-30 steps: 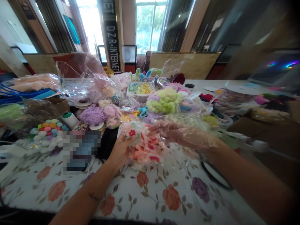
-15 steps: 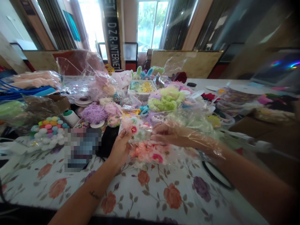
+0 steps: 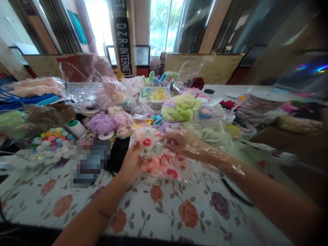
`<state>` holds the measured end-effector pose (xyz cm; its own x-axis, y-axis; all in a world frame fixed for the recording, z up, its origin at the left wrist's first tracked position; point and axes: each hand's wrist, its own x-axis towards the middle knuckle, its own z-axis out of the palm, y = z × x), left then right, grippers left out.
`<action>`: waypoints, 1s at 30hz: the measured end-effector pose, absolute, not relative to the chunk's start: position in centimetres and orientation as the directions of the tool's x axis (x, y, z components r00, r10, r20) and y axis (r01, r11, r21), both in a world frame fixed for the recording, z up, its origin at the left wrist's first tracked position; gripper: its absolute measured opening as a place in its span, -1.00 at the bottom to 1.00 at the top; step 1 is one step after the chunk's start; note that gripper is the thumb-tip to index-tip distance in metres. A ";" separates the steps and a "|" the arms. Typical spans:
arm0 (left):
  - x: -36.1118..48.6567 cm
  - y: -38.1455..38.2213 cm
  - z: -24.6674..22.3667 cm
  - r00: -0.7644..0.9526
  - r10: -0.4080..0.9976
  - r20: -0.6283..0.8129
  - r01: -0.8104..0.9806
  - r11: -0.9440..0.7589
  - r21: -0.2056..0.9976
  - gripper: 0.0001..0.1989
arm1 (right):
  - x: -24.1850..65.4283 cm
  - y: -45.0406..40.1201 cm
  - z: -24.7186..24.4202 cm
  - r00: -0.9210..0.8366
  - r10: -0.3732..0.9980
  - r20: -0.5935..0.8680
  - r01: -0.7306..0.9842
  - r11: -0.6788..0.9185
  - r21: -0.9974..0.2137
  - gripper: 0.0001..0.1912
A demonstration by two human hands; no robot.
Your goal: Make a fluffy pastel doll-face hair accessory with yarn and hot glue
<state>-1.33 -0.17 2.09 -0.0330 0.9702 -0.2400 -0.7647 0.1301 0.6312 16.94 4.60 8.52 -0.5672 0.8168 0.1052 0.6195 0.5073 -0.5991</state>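
A clear plastic bag (image 3: 210, 131) of fabric flowers lies on the flowered tablecloth in front of me. My left hand (image 3: 132, 159) is closed on a small bunch of pale pink flowers (image 3: 146, 138) at the bag's left side. Inside the bag, under the clear film, is my right hand (image 3: 176, 141), its fingers bent together beside that bunch; whatever they pinch is too small to make out. Peach and pink flowers (image 3: 164, 165) fill the lower part of the bag, just below both hands.
Beyond the bag are green fluffy yarn (image 3: 183, 107), purple yarn (image 3: 102, 123) and a white tray of beads (image 3: 155, 94). To the left lie pompoms (image 3: 53, 143), a thread spool (image 3: 75, 129) and a blurred-out phone-like object (image 3: 92, 162). A cardboard box (image 3: 276, 136) stands at right.
My right hand has shifted slightly left and up inside the bag, towards the pale pink flowers. The bunch at my left hand has turned a little.
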 end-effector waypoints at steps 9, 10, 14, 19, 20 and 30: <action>-2.0 0.4 0.8 -0.068 0.966 -0.249 -0.722 0.124 0.681 -0.84 | 17.8 5.0 10.1 -0.362 0.932 0.025 0.613 0.259 -0.746 -0.82; -2.1 0.5 0.7 -0.080 0.966 -0.247 -0.714 0.117 0.690 -0.85 | 18.0 5.0 10.3 -0.331 0.944 -0.004 0.600 0.207 -0.772 -0.81; -2.2 0.7 0.3 -0.127 0.960 -0.251 -0.700 0.092 0.709 -0.86 | 19.1 4.9 10.9 -0.252 0.968 -0.018 0.506 0.116 -0.855 -0.83; -2.2 0.8 0.5 -0.158 0.956 -0.249 -0.729 0.057 0.682 -0.89 | 20.6 5.6 10.6 -0.247 0.968 0.031 0.402 0.132 -0.906 -0.77; -2.2 0.8 0.6 -0.159 0.954 -0.255 -0.734 0.059 0.676 -0.88 | 20.8 5.8 10.4 -0.239 0.971 0.027 0.369 0.117 -0.922 -0.76; -2.3 0.9 1.4 -0.204 0.924 -0.324 -0.766 0.055 0.641 -0.80 | 21.8 5.9 11.4 0.040 0.980 0.194 0.295 0.174 -0.939 -0.81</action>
